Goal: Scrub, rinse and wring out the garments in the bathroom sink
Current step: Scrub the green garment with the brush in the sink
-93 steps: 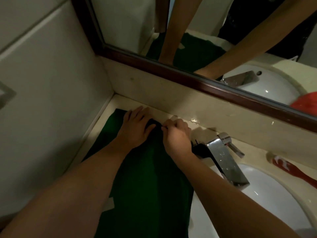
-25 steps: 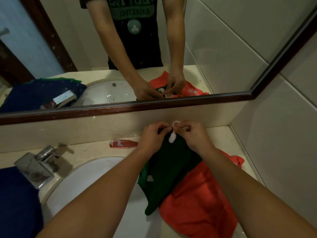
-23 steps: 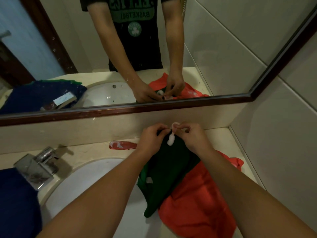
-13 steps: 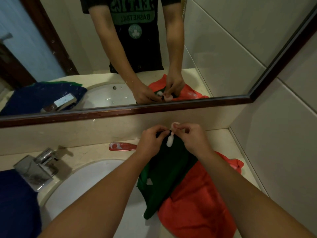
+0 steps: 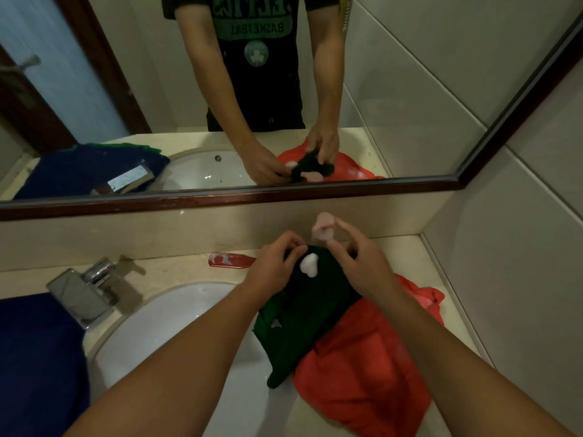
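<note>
Green garment [image 5: 303, 310] is lying over the red garment [image 5: 362, 357] at the surface's [image 5: 176, 271] right back corner, tail hanging into the sink [image 5: 189, 313], likely spread for soaping. Left hand [image 5: 271, 269] is pinching its top edge taut. Right hand [image 5: 362, 269], fingers half-curled, is pinching a blurred pink soap bit [image 5: 323, 228]; foam [image 5: 309, 264] is sitting on the cloth.

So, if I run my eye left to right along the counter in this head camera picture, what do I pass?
blue garment → faucet → red plastic item lying by the back wall → green garment → orange-red garment
</note>
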